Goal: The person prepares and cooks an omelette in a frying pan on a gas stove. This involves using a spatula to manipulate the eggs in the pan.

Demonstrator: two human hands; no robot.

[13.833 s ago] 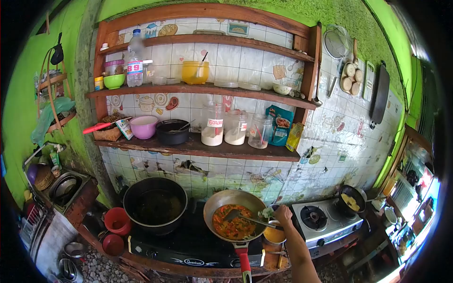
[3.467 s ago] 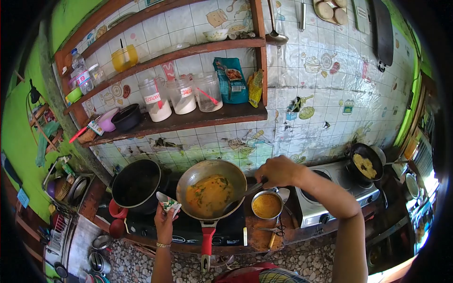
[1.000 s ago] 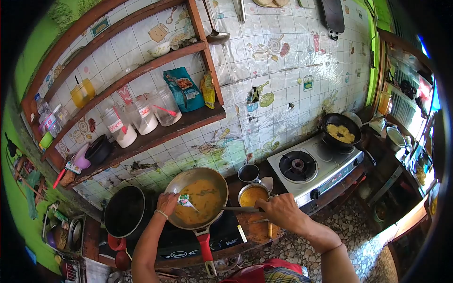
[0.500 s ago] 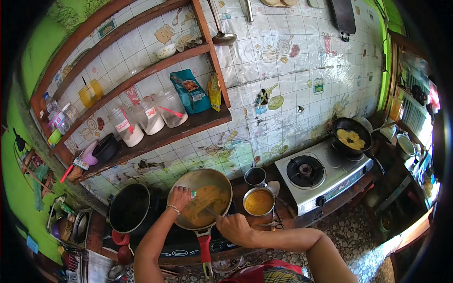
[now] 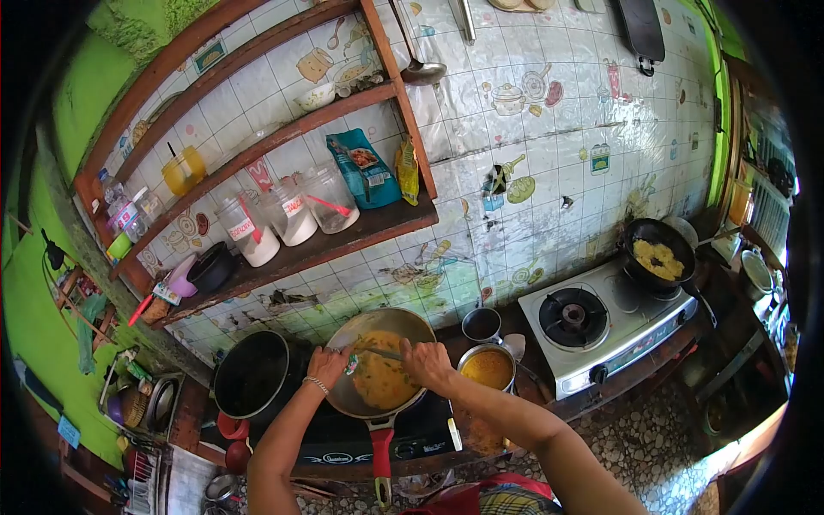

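A deep frying pan [image 5: 420, 326] with a red handle [image 5: 381, 455] stands on the left stove and holds yellow-orange sauce [image 5: 382, 378] with bits in it. Above the pan's left side, my left hand [image 5: 327, 364] pinches a small green-and-white sachet [image 5: 352, 365]. My right hand [image 5: 427, 364], over the pan's right side, is closed around a flat grey metal utensil [image 5: 378, 352]. Its far end points left and lies right by the sachet. The exact kind of utensil does not show.
Left of the pan stands a black pot [image 5: 251, 375]. To the right are a pot of orange liquid [image 5: 487, 369], a dark cup [image 5: 481, 324] and a silver gas stove [image 5: 592, 322] bearing a black pan with frying food [image 5: 657, 258]. Labelled jars [image 5: 246, 230] line the shelf above.
My right hand has risen and brought the utensil up out of the sauce to beside the sachet. My left hand still holds the sachet. The view has shifted slightly.
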